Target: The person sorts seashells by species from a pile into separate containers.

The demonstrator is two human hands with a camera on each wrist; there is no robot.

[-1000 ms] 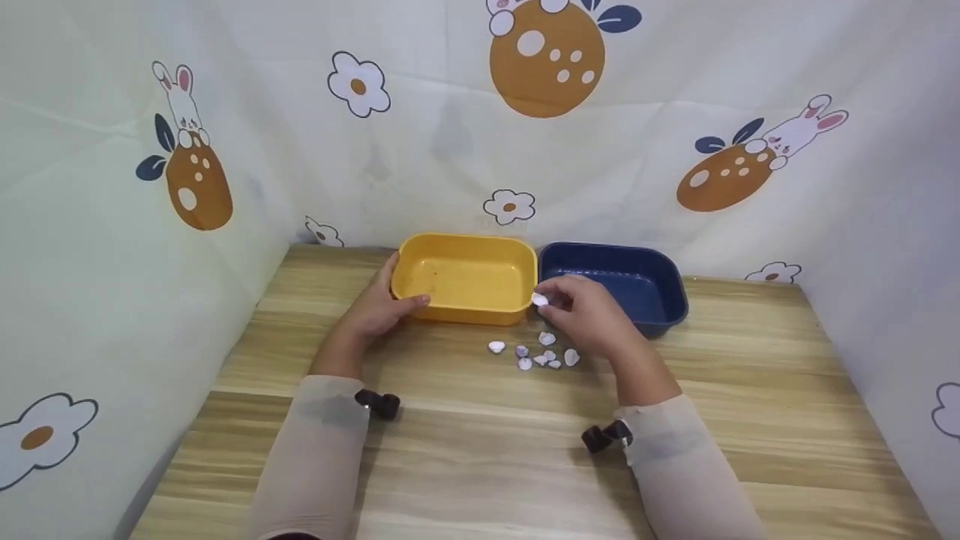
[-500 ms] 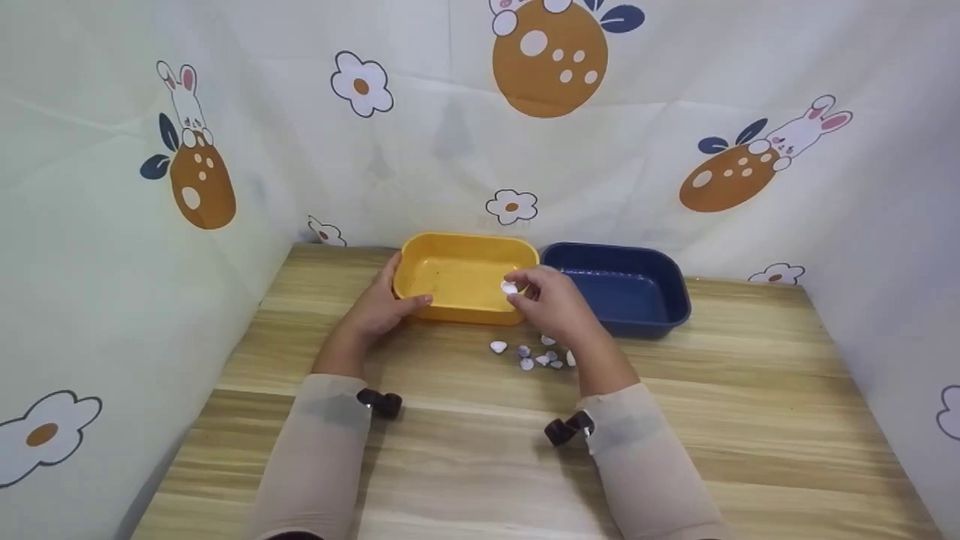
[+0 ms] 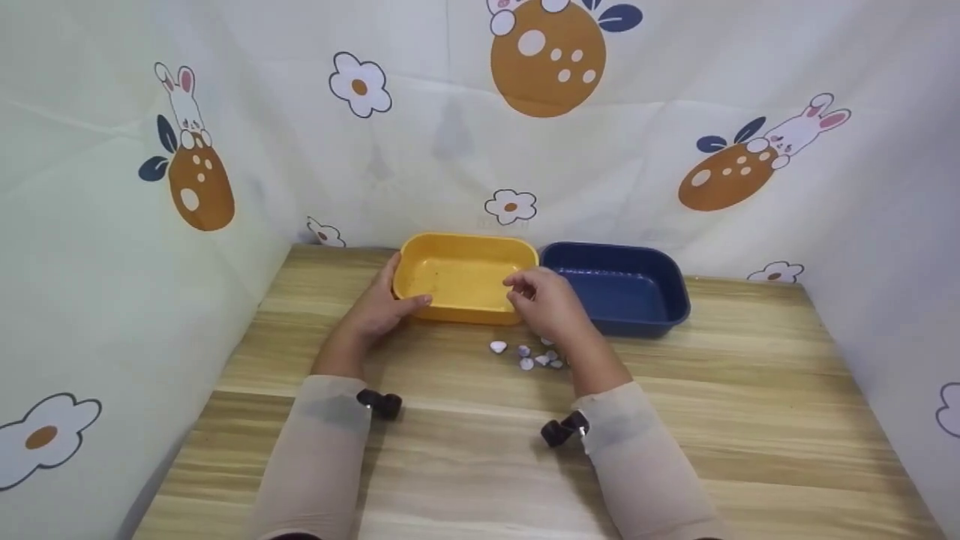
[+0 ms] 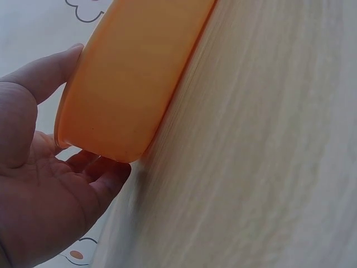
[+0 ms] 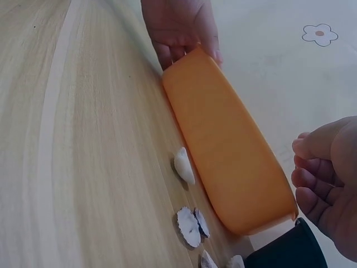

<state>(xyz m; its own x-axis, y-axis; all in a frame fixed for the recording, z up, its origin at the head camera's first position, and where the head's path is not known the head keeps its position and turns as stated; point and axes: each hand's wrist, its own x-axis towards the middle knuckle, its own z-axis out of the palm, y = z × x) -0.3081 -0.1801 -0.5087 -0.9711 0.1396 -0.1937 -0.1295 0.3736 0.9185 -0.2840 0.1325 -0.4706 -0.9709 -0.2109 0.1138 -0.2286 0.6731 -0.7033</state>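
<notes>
**Shells (image 3: 526, 364) lay loose on a wooden desk (image 3: 465, 450), in front of a yellow tub (image 3: 465, 315)**

Several small, pale shells lay near where the yellow tub stood just beside a dark blue tub (image 3: 637, 327); one sat a little apart, to the left. Of the two hands, the left hand (image 3: 377, 307) held the yellow tub's left end, thumb over the near rim, fingers round the outside. The right hand (image 3: 553, 306) hung at that tub's right end, thumb and fingers loosely bent with a small gap between them, and no shell showed there.

The shells looked light and stiff, probably brittle along their thin edges; one had a scalloped rim. Their cupped shape seemed to call for a gentle fingertip pinch across opposite edges, as a hard squeeze could chip them or make them skid. The yellow tub looked like light, slightly springy plastic, best steadied by its rim.
</notes>
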